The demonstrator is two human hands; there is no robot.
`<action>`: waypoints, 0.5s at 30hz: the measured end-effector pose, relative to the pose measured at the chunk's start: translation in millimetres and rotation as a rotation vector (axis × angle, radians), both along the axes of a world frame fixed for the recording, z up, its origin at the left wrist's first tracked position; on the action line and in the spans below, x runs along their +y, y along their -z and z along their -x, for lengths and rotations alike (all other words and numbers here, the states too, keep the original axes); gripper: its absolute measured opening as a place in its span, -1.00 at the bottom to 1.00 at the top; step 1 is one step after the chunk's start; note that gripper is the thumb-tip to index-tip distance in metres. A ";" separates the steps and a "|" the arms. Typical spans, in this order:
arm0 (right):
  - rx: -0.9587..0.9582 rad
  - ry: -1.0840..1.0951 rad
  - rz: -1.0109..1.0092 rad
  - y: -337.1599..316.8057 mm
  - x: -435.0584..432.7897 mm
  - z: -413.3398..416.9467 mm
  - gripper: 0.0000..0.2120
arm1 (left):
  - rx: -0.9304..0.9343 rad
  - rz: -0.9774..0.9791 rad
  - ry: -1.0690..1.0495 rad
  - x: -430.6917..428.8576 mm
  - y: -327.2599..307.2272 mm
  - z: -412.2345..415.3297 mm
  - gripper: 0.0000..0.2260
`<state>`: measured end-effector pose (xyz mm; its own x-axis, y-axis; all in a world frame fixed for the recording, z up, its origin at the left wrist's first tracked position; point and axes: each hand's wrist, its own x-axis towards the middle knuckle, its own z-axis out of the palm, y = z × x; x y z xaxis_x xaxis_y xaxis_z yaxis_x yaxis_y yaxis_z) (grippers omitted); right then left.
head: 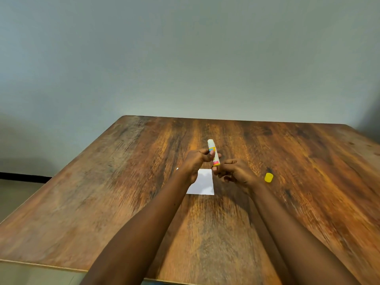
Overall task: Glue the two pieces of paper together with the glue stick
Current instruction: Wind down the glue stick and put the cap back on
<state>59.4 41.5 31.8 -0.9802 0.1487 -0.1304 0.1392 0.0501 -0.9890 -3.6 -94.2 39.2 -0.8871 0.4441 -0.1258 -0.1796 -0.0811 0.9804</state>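
Note:
An uncapped glue stick (213,151) with a white tip and a colourful label stands almost upright above the table. My left hand (195,161) grips its middle. My right hand (234,171) pinches its yellow base between the fingertips. Below both hands lies white paper (203,183) flat on the wood, partly hidden by my left wrist; I cannot tell whether it is one sheet or two. The yellow cap (268,177) rests on the table to the right of my right hand.
The wooden table (102,192) ends at a far edge against a plain grey wall. Its left edge runs diagonally, with floor beyond it. The near edge shows at the bottom left.

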 end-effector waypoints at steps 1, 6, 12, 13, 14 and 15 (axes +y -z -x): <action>0.007 0.048 -0.102 -1.8 -1.0 1.3 -0.92 | 0.028 0.027 -0.014 0.7 -0.3 -1.1 -0.76; 0.058 0.340 -0.514 1.1 -23.5 5.4 -0.74 | 0.046 -0.013 -0.086 5.5 -1.8 -5.8 -0.75; 0.161 0.169 -0.420 -1.3 -23.1 -0.4 -0.72 | -0.005 -0.048 -0.070 1.1 -9.3 -7.3 -0.78; 0.164 0.071 -0.325 -2.6 -19.9 -1.3 -0.77 | -0.006 -0.045 -0.052 -0.4 -10.6 -7.3 -0.81; 0.148 -0.015 -0.231 -3.5 -16.6 -2.4 -0.81 | -0.003 -0.032 -0.044 -1.6 -11.4 -7.4 -0.84; 0.115 -0.076 -0.142 -4.1 -13.7 -2.7 -0.81 | 0.001 -0.013 -0.049 -2.7 -12.3 -7.5 -0.84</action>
<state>62.1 27.8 35.8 -0.9966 0.0827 0.0003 0.0160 0.1960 -0.9805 3.9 -96.9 51.4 -0.9080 0.4015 -0.1193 -0.1739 -0.1021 0.9795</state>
